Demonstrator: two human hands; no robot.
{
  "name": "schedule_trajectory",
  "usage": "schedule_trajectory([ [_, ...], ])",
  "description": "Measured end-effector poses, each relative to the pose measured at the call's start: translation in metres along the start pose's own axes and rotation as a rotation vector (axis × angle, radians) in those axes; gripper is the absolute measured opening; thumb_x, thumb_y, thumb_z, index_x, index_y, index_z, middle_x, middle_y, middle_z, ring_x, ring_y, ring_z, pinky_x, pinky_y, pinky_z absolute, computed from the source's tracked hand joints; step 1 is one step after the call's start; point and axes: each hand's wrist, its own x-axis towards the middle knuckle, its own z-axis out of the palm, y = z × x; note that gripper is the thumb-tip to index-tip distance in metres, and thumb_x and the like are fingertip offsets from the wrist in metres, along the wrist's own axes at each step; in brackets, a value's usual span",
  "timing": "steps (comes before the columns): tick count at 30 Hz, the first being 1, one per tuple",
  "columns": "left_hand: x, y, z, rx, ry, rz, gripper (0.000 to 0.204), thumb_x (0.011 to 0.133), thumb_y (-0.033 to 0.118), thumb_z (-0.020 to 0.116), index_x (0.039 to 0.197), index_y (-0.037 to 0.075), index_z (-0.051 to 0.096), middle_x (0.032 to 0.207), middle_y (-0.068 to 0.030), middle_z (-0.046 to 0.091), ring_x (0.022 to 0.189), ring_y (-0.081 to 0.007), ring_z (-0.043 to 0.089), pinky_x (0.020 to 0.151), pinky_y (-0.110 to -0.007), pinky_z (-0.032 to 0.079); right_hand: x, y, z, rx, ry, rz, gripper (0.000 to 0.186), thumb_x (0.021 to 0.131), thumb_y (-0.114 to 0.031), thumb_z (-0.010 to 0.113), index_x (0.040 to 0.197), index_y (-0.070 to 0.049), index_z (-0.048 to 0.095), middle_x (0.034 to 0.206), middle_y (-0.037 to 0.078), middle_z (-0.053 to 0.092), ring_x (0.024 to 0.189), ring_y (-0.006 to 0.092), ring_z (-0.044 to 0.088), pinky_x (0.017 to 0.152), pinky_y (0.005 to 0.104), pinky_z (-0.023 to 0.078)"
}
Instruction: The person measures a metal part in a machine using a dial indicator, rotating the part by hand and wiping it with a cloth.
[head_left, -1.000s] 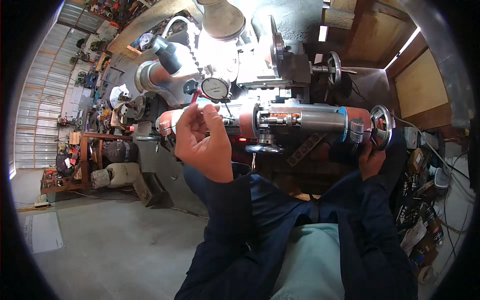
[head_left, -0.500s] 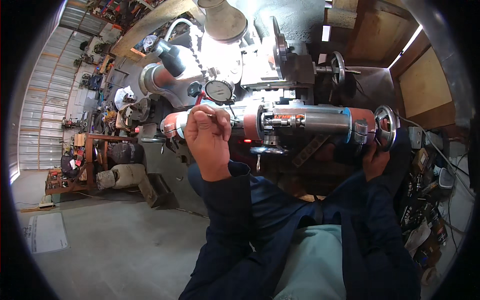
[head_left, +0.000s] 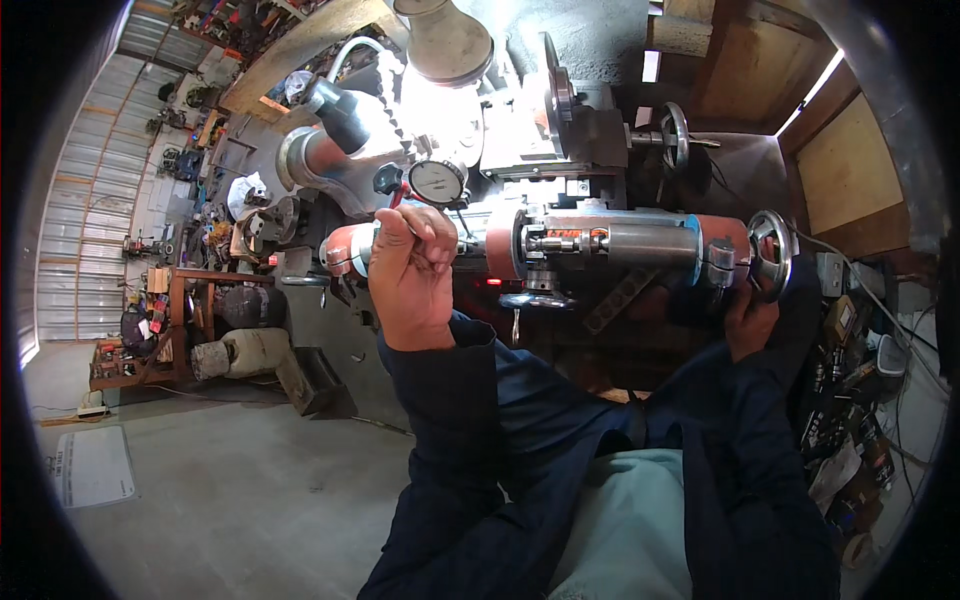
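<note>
My left hand (head_left: 412, 285) is raised before the machine's left part, fingers curled in and thumb up. Whether something small sits between its fingers, I cannot make out. Just above it is a round dial gauge (head_left: 437, 182) with a white face, next to a black knob (head_left: 388, 179). A thin probe rod runs down from the gauge behind my fingers. At the right end, my right hand (head_left: 750, 322) is closed at the lower left rim of a metal handwheel (head_left: 783, 285); its fingertips are partly hidden. Between my hands lies a steel cylinder (head_left: 655, 247) with an orange spring (head_left: 563, 238) beside it.
A smaller crank wheel (head_left: 538, 300) hangs below the machine's middle. A lamp (head_left: 345, 115) shines from the upper left. Another handwheel (head_left: 676, 138) stands at the back right. Tools and parts clutter the right side; a metal box (head_left: 312, 380) sits on the floor at left.
My left hand has shifted slightly left and down, its fingers curling and turning a little. My right hand stays at the handwheel.
</note>
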Motion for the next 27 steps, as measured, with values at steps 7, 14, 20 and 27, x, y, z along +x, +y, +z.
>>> schedule_trajectory([
  [7,-0.002,0.002,0.009,0.052,0.121,0.008,0.044,0.104,0.040,0.049,0.082,0.002,0.057,0.069,-0.0050,0.051,0.063,-0.0133,0.045,0.059,-0.026,0.036,0.007,-0.004,-0.015,-0.026,-0.152,-0.044,0.037,0.095,-0.009,0.057,0.130,0.001,0.055,0.141,0.020,0.053,0.135,0.0363,0.047,0.109,0.0382,0.037],
  [14,-0.018,-0.020,0.039,0.668,0.522,0.365,0.021,0.096,0.016,0.067,0.097,-0.005,0.067,0.084,-0.0123,0.071,0.063,-0.0131,0.061,0.058,-0.024,0.050,0.010,0.010,-0.019,-0.142,-0.160,-0.081,0.036,0.089,-0.007,0.064,0.125,-0.005,0.062,0.142,0.019,0.051,0.133,0.0376,0.047,0.111,0.0438,0.036],
  [20,-0.007,-0.043,0.054,0.740,0.728,0.530,0.021,0.097,0.011,0.064,0.098,-0.009,0.066,0.082,-0.0151,0.071,0.063,-0.0153,0.065,0.052,-0.024,0.052,0.021,0.013,-0.034,-0.230,-0.214,-0.179,0.030,0.086,-0.007,0.068,0.116,-0.005,0.069,0.140,0.020,0.052,0.131,0.0404,0.048,0.112,0.0457,0.038],
  [27,-0.008,-0.010,0.060,0.673,0.812,0.904,0.033,0.104,0.025,0.053,0.087,-0.003,0.052,0.069,-0.0106,0.062,0.052,-0.0138,0.057,0.042,-0.024,0.047,0.027,0.008,-0.036,-0.207,-0.248,-0.237,0.038,0.084,-0.006,0.069,0.122,-0.007,0.066,0.139,0.022,0.052,0.134,0.0405,0.045,0.112,0.0452,0.038],
])
